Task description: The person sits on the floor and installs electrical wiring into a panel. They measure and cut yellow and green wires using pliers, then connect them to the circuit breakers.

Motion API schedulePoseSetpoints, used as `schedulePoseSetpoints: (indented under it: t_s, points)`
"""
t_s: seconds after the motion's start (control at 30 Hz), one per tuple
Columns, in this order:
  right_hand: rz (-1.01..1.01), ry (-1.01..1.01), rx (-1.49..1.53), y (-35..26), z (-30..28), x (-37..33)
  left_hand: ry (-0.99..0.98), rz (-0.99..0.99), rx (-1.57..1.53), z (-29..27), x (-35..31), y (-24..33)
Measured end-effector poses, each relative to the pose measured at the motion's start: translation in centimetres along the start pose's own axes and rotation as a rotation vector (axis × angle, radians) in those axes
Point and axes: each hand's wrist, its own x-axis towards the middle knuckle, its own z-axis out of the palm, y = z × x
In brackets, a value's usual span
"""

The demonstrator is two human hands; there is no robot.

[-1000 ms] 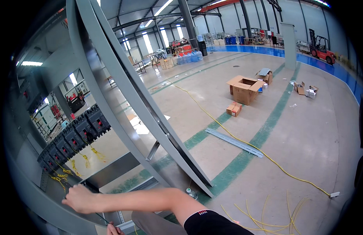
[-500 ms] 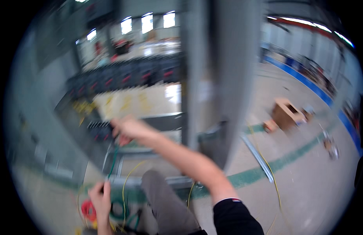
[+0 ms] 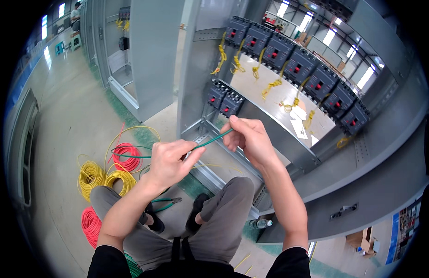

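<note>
A thin green wire (image 3: 216, 139) runs between my two hands in front of the open cabinet. My left hand (image 3: 170, 162) is closed around it, and a loose length trails off to the left. Farther along, my right hand (image 3: 252, 139) pinches the wire near its end between thumb and fingers. Just beyond my hands, two dark circuit breakers (image 3: 225, 100) with red switches sit low in the cabinet frame. Above them slants a row of several larger breakers (image 3: 295, 67), with bundled yellow wires (image 3: 272, 87) hanging from them.
Red (image 3: 127, 156) and yellow wire coils (image 3: 91, 175) lie on the floor at left, with green-handled pliers (image 3: 166, 204) between my feet. A plastic bottle (image 3: 261, 224) lies beside the cabinet door (image 3: 325, 204). Another grey cabinet (image 3: 156, 60) stands at far left; a cardboard box (image 3: 361, 241) sits lower right.
My view has turned left and sharpened. My right hand has drawn back from the lower breakers, and my left hand has come up, so both now hold the green wire close together.
</note>
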Motion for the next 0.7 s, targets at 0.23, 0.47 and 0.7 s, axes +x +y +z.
schedulePoseSetpoints:
  t_s: [0.23,0.47,0.7]
  points:
    - [-0.209,0.096,0.115,2.5,2.6,0.7,0.059,-0.110,0.007,-1.0,0.4,-1.1]
    - [-0.289,0.190,0.090,1.9,0.9,1.9,-0.046,0.000,0.044,-2.1,1.3,-2.6]
    - [-0.310,0.152,0.241,1.6,-2.3,2.7,0.041,-0.032,0.098,-1.3,1.2,-2.0]
